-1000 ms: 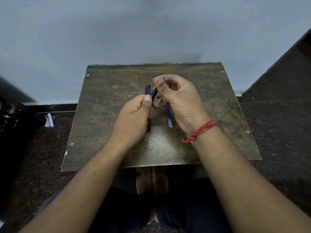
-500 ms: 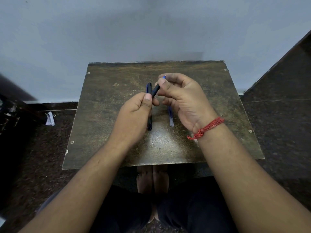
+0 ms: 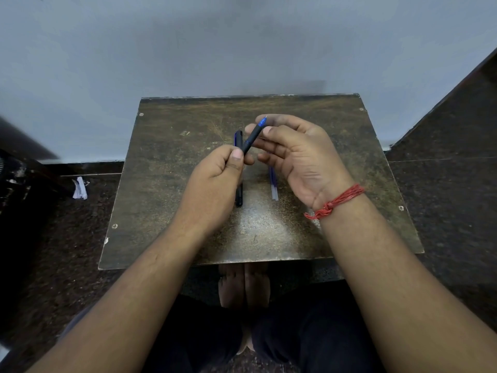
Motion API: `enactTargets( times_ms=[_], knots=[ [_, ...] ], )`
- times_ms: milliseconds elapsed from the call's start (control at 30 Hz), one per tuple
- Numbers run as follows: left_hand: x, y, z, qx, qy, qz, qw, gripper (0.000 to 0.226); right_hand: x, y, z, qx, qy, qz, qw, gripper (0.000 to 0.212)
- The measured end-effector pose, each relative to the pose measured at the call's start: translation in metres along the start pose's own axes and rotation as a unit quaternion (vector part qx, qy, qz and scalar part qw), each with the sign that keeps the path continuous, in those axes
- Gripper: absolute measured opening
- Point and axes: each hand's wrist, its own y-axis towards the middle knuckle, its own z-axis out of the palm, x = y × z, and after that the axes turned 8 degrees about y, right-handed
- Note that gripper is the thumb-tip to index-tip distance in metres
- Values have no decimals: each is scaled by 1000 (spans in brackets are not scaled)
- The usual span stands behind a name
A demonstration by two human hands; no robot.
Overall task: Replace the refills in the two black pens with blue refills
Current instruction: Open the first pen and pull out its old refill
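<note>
One black pen (image 3: 250, 140) is held in the air above the middle of the table (image 3: 172, 184), tilted so that its blue tip points up and toward the far edge. The left hand (image 3: 215, 181) grips the pen's lower end, thumb pressed against the barrel and fingers curled round it. The right hand (image 3: 298, 157) pinches the upper part of the same pen just below the blue tip, between thumb and forefinger, with the other fingers loosely bent beneath.

A second black pen (image 3: 238, 168) lies flat on the table behind the left hand, running from the far side toward the near edge; its cap end shows beyond the left thumb and its other end shows below the hand. So two pens can be counted.

Just beside it, toward the right edge, refills (image 3: 273, 184) with blue ink lie flat and side by side, partly hidden under the right hand; there seem to be two, but the number cannot be told for sure. No writing or brand can be read on any of them.

A red thread band (image 3: 336, 201) is tied round the right wrist. The table is a worn brown board with screw heads near its corners. A scrap of white paper (image 3: 80, 188) lies on the dark floor off the left edge.
</note>
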Motion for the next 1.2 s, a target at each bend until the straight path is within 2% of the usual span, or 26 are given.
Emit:
enactTargets(
  times_ms=[100,167,267,367,467,533,600,733,833,1000,1100,1200],
  knots=[
    [0,1,0,0,-9,-1,1000,32,-1,-1,1,-28,-25,0,999,3],
    [0,1,0,3,-4,4,1000,32,-2,-1,2,-30,-59,-4,998,11],
    [1,0,1,3,4,14,1000,33,-3,-1,1,-24,-83,-3,996,9],
    [2,1,1,8,-9,9,1000,34,-1,-2,2,-8,-57,2,998,3],
    [2,2,1,9,-14,12,1000,33,2,-2,3,7,-14,3,1000,16],
    [1,1,1,8,-17,13,1000,33,2,-2,4,1,1,2,1000,15],
    [1,1,2,6,-16,11,1000,34,-1,-1,4,-11,-15,-2,1000,8],
    [-1,1,1,6,-5,10,1000,35,-5,-1,3,-16,-79,-4,997,14],
    [-1,0,0,6,3,9,1000,33,-3,-1,4,-8,-69,-3,998,2],
    [-2,0,0,4,6,3,1000,32,1,-1,5,-1,11,-3,1000,21],
    [-2,0,0,5,7,3,1000,32,-1,-2,6,-18,-30,-12,999,11],
    [-3,0,0,3,13,0,1000,32,-4,-2,5,-32,-73,-23,997,14]
  ],
)
